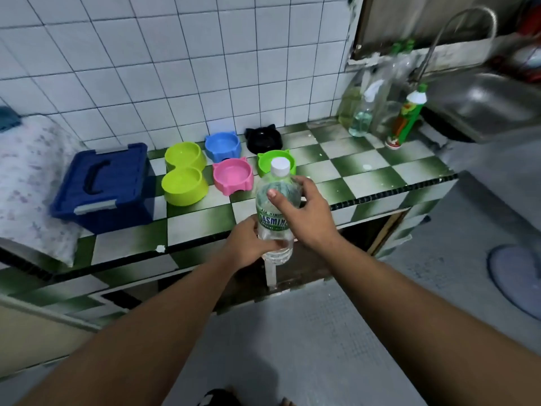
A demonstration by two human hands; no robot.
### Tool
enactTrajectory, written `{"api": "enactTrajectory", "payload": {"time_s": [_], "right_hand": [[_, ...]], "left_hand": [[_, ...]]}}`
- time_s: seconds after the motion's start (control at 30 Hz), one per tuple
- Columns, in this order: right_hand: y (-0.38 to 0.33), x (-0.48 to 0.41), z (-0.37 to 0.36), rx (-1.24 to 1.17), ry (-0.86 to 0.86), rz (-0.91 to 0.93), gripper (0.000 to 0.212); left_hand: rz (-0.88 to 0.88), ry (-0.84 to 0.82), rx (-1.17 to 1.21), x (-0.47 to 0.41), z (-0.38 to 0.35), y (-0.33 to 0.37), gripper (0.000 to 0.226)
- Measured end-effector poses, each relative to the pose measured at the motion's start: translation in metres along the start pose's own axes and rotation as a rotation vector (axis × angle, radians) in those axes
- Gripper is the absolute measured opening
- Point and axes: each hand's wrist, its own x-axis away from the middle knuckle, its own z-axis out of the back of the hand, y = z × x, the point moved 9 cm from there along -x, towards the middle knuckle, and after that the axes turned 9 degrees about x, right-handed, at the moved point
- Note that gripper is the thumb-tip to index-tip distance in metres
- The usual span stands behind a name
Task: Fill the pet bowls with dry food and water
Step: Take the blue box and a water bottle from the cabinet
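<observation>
Near field: tiled grey floor [292,332], both forearms reaching in. My left hand [248,244] is wrapped around the lower body of the water bottle [271,222]; my right hand [310,215] grips its upper body, thumb across the front. So both hands are closed on the bottle, which is clear ribbed plastic with a green-and-white label and clear water inside, upright, white screw cap [280,167] on. It's held over the front edge of the worktop [371,171], not resting on it. The worktop is glossy green-and-white checker tile with a black mosaic strip along the front lip and a chip in that lip at left. The bowls sit in a cluster behind the bottle, all moulded plastic: lime double bowl [184,174] with two round wells; pink bowl [232,175] just right of it, with ears; green bowl [265,159] partly hidden behind the cap; blue bowl [223,146] and black bowl [263,139] in the back row against the wall. The bowls are packed tight, some touching or nearly so. I can't tell their contents from here. At left there's a dark blue lidded storage box [102,186] with a handle and grey clips, near the lime bowl, and a floral cloth [32,177] beyond it. The right half of the worktop has bare tile from the bowls to the end corner. At the far right, several clear bottles [363,112] and a green-capped squeeze bottle [405,118] stand beside the steel sink [483,109], with a curved tap [456,30] above. The white square-tile wall [146,68] closes the back.
</observation>
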Motion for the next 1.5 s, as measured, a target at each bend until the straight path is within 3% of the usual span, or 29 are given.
{"api": "enactTrajectory", "payload": {"time_s": [0.13,0.7,0.93,1.27,1.5], "right_hand": [[-0.007,-0.031,0.014,0.023,0.025,0.003,0.078],[0.009,-0.199,0.078,0.034,0.237,-0.079,0.078],[0.039,-0.268,0.125,0.055,0.216,-0.083,0.078],[0.088,-0.353,0.172,0.084,0.182,-0.109,0.070],[0.110,-0.383,0.187,0.078,0.199,-0.112,0.076]], "left_hand": [[-0.026,0.006,0.024,-0.030,-0.005,0.021,0.058],[-0.081,-0.126,-0.012,-0.228,-0.038,0.080,0.070],[-0.089,-0.082,0.020,-0.302,-0.084,0.099,0.061],[-0.019,-0.074,0.021,-0.400,-0.142,0.093,0.081],[-0.027,-0.084,0.041,-0.428,-0.162,0.105,0.081]]}}
